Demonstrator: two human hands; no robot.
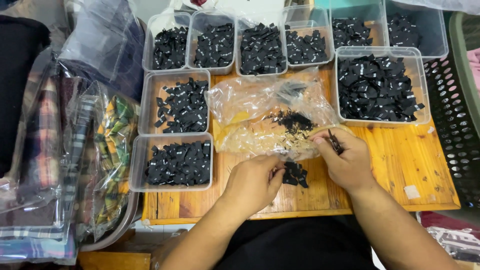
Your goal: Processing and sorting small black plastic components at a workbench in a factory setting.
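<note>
A: What are the hands doing?

B: The left hand [252, 182] is curled nearly closed, knuckles up, its fingertips pinching the small pile of black fabric labels [295, 173] that lies on the surface between the two hands. The right hand [345, 160] is closed too, thumb and forefinger gripping a small dark tool [334, 142]; I cannot tell what kind

A: And the arms?

B: Both forearms come up from the near edge and angle inward, wrists bent so the hands almost meet

A: What lies beyond them?

B: Just past the fingers, a crumpled clear plastic bag [260, 117], glossy and creased, with a few more black labels scattered inside. Around it stand clear, rounded rectangular plastic tubs; the one left of the left hand [172, 187] and the large one beyond the right hand [422, 87] are both heaped with flat black labels. The surface [400, 170] is orange slatted wood
</note>
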